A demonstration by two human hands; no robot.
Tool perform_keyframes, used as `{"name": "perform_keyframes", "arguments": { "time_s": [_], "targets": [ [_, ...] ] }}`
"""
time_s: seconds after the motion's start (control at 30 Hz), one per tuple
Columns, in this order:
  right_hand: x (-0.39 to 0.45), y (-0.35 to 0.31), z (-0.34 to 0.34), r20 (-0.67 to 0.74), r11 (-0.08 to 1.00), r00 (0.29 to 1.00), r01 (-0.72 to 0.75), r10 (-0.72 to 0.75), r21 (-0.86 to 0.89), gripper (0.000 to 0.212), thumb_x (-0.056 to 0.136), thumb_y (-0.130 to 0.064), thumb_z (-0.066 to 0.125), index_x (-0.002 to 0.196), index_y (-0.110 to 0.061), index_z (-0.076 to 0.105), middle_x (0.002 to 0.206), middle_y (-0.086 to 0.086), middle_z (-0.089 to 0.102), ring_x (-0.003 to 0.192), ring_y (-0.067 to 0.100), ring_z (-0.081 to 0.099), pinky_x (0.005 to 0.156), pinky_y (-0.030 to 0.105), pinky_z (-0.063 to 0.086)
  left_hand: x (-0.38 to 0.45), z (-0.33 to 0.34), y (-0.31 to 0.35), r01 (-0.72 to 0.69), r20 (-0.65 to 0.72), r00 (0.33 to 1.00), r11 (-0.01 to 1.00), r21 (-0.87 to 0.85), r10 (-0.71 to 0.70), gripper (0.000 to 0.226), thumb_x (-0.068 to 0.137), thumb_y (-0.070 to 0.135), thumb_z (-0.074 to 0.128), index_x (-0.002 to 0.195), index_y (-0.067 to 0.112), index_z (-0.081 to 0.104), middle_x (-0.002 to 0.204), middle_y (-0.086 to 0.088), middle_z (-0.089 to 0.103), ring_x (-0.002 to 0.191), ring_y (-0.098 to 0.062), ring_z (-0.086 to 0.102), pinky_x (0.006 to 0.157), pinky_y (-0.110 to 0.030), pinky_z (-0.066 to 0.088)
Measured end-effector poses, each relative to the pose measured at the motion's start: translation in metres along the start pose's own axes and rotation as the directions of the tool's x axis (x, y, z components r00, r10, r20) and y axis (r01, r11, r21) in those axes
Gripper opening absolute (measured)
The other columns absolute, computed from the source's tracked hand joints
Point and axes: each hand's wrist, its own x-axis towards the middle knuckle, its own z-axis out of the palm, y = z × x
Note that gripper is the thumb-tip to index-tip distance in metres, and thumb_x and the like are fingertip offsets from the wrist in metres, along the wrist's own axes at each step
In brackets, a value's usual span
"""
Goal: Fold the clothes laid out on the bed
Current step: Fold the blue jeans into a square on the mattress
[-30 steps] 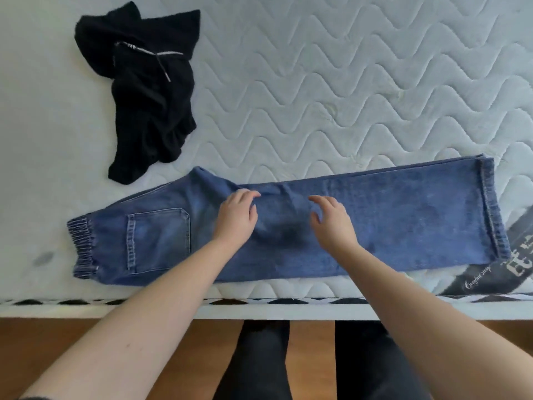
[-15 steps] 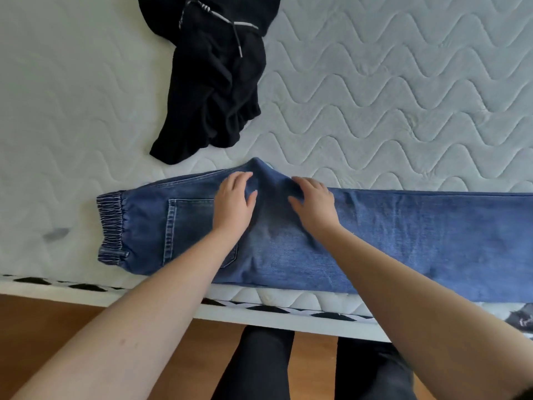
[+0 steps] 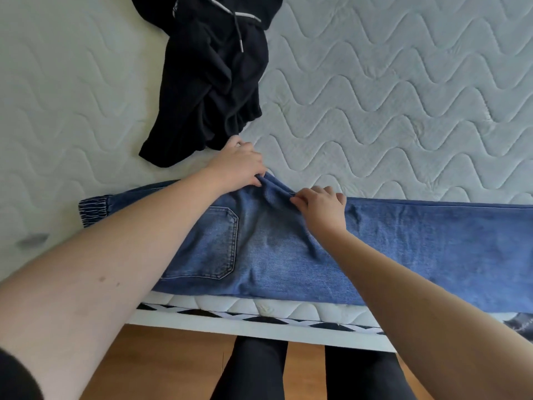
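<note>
At the far edge of the jeans [image 3: 288,249], where the crotch point sticks out toward the middle of the bed, your left hand [image 3: 238,166] has its grip closed on that pointed bit of denim, fingers curled over it. Just beside it, your right hand [image 3: 321,204] pinches a fold of the same fabric between thumb and fingertips, so both grips hold the jeans and a small ridge of cloth stands up between them. The jeans lie flat along the near edge of the mattress [image 3: 403,105], elastic waistband [image 3: 95,210] to your left, a back pocket [image 3: 213,243] facing up, the leg running off the right side of the view. Beyond your left hand, a crumpled black garment [image 3: 207,82] with a light drawstring [image 3: 238,33] rests on the quilted surface, nearly touching your knuckles. No label or writing can be read on either garment; a dark printed patch [image 3: 519,327] at the right edge is too cropped to make out.
</note>
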Motion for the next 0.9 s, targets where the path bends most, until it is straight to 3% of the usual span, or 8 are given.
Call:
{"name": "perform_keyframes", "arguments": {
  "time_s": [0.1, 0.2, 0.37, 0.5, 0.57, 0.63, 0.8, 0.9],
  "targets": [
    [0.000, 0.006, 0.001, 0.040, 0.998, 0.999, 0.003, -0.005, 0.056, 0.035, 0.089, -0.058, 0.057, 0.110, -0.032, 0.068, 0.109, -0.004, 0.059, 0.112, 0.024, 0.043, 0.088, 0.038, 0.021, 0.008, -0.004, -0.003, 0.030, 0.029, 0.999, 0.999, 0.011, -0.031, 0.037, 0.091, 0.058, 0.052, 0.100, 0.029, 0.073, 0.112, 0.006, 0.053, 0.115, -0.019, 0.042, 0.105, -0.042, 0.027],
    [0.010, 0.009, -0.006, 0.060, 0.987, 0.992, -0.116, 0.110, 0.108, 0.030, 0.093, -0.055, 0.052, 0.096, -0.033, 0.072, 0.093, -0.006, 0.063, 0.107, 0.022, 0.044, 0.082, 0.037, 0.020, 0.014, -0.005, -0.003, 0.116, 0.090, 0.989, 0.993, -0.008, -0.115, 0.040, 0.090, 0.061, 0.051, 0.102, 0.029, 0.071, 0.116, 0.002, 0.048, 0.117, -0.021, 0.041, 0.101, -0.040, 0.030],
    [0.023, 0.007, -0.008, -0.010, 0.989, 0.993, -0.120, 0.119, -0.086, 0.030, 0.095, -0.051, 0.050, 0.099, -0.028, 0.068, 0.097, -0.003, 0.068, 0.104, 0.023, 0.050, 0.083, 0.038, 0.023, 0.027, 0.000, 0.009, 0.283, 0.139, 0.954, 0.953, -0.111, -0.267, 0.038, 0.092, 0.050, 0.059, 0.112, 0.017, 0.060, 0.113, -0.004, 0.061, 0.107, -0.026, 0.058, 0.090, -0.037, 0.037],
    [0.027, 0.010, -0.004, -0.089, 0.991, 0.987, -0.131, 0.131, 0.003, 0.033, 0.089, -0.048, 0.062, 0.109, -0.022, 0.057, 0.111, -0.001, 0.060, 0.109, 0.024, 0.050, 0.088, 0.036, 0.028, 0.021, 0.011, 0.004, 0.440, 0.153, 0.889, 0.718, -0.539, -0.431, 0.049, 0.082, 0.041, 0.075, 0.109, 0.017, 0.043, 0.102, -0.002, 0.061, 0.097, -0.026, 0.060, 0.088, -0.039, 0.044],
    [0.025, 0.013, -0.001, -0.110, 0.996, 0.993, -0.042, 0.050, 0.074, 0.027, 0.089, -0.040, 0.065, 0.106, -0.020, 0.059, 0.108, 0.001, 0.061, 0.109, 0.025, 0.050, 0.091, 0.035, 0.030, 0.012, 0.013, -0.002, 0.478, 0.218, 0.860, 0.577, -0.662, -0.462, 0.056, 0.074, 0.046, 0.081, 0.111, 0.017, 0.051, 0.105, 0.003, 0.059, 0.097, -0.020, 0.058, 0.089, -0.038, 0.047],
    [0.022, 0.015, 0.003, -0.123, 0.991, 0.992, 0.052, -0.037, 0.120, 0.020, 0.087, -0.034, 0.068, 0.099, -0.019, 0.064, 0.099, 0.002, 0.063, 0.103, 0.026, 0.052, 0.091, 0.037, 0.034, 0.001, 0.016, -0.005, 0.486, 0.263, 0.861, 0.547, -0.681, -0.436, 0.050, 0.071, 0.046, 0.083, 0.107, 0.018, 0.061, 0.100, 0.005, 0.062, 0.094, -0.017, 0.059, 0.086, -0.033, 0.048],
    [0.006, 0.013, 0.011, -0.258, 0.943, 0.938, 0.282, -0.233, 0.175, 0.008, 0.084, -0.022, 0.073, 0.085, -0.014, 0.070, 0.078, 0.003, 0.065, 0.074, 0.030, 0.060, 0.070, 0.037, 0.048, -0.018, 0.027, -0.004, 0.402, 0.100, 0.863, 0.554, -0.729, -0.495, 0.016, 0.085, 0.028, 0.074, 0.095, 0.017, 0.072, 0.084, 0.002, 0.067, 0.087, -0.024, 0.063, 0.075, -0.033, 0.047],
    [-0.009, -0.002, 0.014, -0.169, 0.931, 0.968, 0.230, -0.188, 0.282, 0.013, 0.092, -0.028, 0.064, 0.094, -0.017, 0.070, 0.084, 0.000, 0.069, 0.077, 0.025, 0.063, 0.067, 0.036, 0.051, -0.026, 0.028, 0.006, 0.365, 0.003, 0.856, 0.599, -0.713, -0.518, 0.020, 0.092, 0.026, 0.065, 0.109, 0.018, 0.073, 0.093, 0.000, 0.072, 0.092, -0.025, 0.063, 0.076, -0.030, 0.043]
  ]
}}
